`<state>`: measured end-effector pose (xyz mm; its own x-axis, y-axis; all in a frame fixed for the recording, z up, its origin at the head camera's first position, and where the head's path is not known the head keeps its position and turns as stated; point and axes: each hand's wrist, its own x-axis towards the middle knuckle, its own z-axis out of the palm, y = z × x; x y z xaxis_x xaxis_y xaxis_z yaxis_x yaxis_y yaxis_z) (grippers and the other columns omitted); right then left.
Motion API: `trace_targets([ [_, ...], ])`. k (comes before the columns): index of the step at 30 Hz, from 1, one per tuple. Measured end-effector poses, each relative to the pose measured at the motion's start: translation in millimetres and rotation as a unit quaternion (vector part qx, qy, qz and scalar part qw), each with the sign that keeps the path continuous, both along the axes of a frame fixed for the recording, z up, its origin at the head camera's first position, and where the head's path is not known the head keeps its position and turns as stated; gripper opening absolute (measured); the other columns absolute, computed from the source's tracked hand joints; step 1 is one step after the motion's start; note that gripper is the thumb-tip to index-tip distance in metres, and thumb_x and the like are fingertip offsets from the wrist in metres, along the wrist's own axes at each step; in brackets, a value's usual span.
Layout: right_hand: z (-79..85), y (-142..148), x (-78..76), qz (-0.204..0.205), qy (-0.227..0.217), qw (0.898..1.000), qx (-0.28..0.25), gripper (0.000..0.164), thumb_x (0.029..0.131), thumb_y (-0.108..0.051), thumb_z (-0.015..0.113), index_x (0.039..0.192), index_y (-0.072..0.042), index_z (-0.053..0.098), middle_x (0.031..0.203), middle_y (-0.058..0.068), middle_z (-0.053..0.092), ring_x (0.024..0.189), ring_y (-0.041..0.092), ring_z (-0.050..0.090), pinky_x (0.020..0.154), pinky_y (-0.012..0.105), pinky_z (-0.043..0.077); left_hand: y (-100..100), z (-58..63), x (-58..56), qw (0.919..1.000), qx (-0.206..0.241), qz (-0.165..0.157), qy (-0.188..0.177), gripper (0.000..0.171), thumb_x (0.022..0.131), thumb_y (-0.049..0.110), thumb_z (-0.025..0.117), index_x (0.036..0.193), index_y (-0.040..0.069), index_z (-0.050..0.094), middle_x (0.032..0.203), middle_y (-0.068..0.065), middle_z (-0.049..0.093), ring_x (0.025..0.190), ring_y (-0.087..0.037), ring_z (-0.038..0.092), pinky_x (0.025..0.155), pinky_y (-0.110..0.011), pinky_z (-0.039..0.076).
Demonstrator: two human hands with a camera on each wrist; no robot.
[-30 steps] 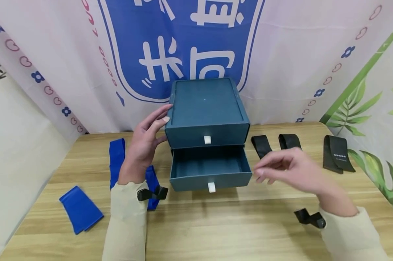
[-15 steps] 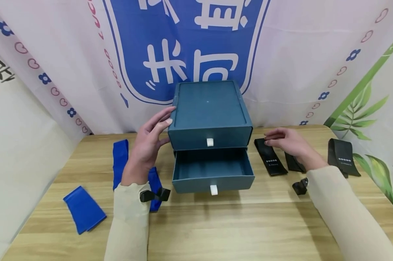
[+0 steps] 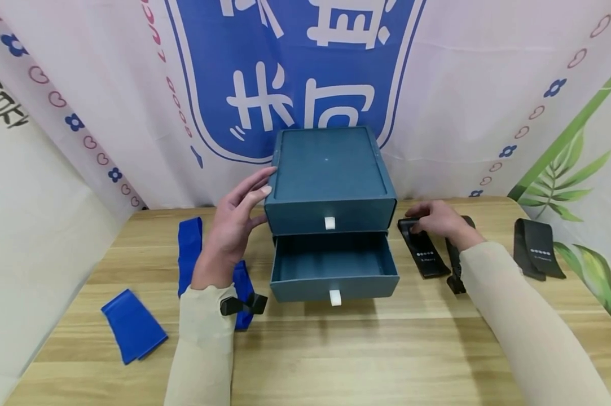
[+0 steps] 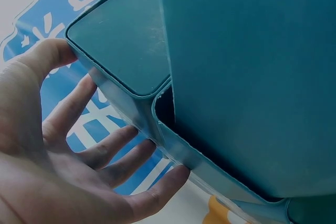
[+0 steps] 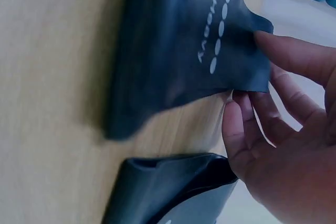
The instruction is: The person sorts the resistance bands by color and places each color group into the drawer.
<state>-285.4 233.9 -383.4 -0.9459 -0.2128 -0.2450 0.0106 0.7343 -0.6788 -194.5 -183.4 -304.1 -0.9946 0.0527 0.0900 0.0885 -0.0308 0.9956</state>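
Note:
A dark teal two-drawer box (image 3: pixel 330 163) stands at the back middle in the head view. Its lower drawer (image 3: pixel 335 288) is pulled out, with nothing showing inside. My left hand (image 3: pixel 234 220) rests spread fingertips against the box's left side, thumb near the front upper corner. To the right of the box, my right hand (image 3: pixel 439 221) pinches the far end of a flat black resistance band (image 3: pixel 427 259). In the right wrist view, the thumb lies on top of this band (image 5: pixel 210 51), which bears white dots and "X-Heavy" lettering, and fingers are beneath it.
A second black band (image 3: pixel 453 254) lies partly under the right wrist, and a third, folded black band (image 3: pixel 539 248) is farther right. Left of the box are blue bands: a long one (image 3: pixel 188 248), one behind the left forearm (image 3: pixel 241 287) and a folded one (image 3: pixel 133 325).
My right hand has travelled from beside the open drawer back to the nearest black band and now pinches its far end. The left hand keeps its place on the box.

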Motion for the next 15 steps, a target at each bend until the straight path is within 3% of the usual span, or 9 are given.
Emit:
trace_targets([
  [7, 3.6, 1.4, 4.3, 0.008, 0.021, 1.0, 0.02, 0.029, 0.095, -0.008, 0.071, 0.121, 0.002, 0.075, 0.13, 0.026, 0.07, 0.113, 0.037, 0.06, 0.099, 0.053, 0.052, 0.6, -0.9, 0.1, 1.0, 0.0, -0.001, -0.003, 0.047, 0.111, 0.035, 0.058, 0.157, 0.027, 0.058, 0.171, 0.002, 0.044, 0.154, -0.025, 0.039, 0.124, -0.066, 0.038],
  [15, 23.4, 1.6, 22.5, 0.022, 0.067, 0.997, 0.019, 0.027, 0.092, -0.012, 0.08, 0.115, 0.001, 0.075, 0.109, 0.014, 0.071, 0.095, 0.027, 0.057, 0.081, 0.036, 0.048, 0.7, 0.8, 1.8, 1.0, -0.001, -0.001, 0.0, 0.046, 0.11, 0.036, 0.058, 0.156, 0.028, 0.059, 0.17, 0.002, 0.045, 0.155, -0.025, 0.039, 0.123, -0.066, 0.038],
])
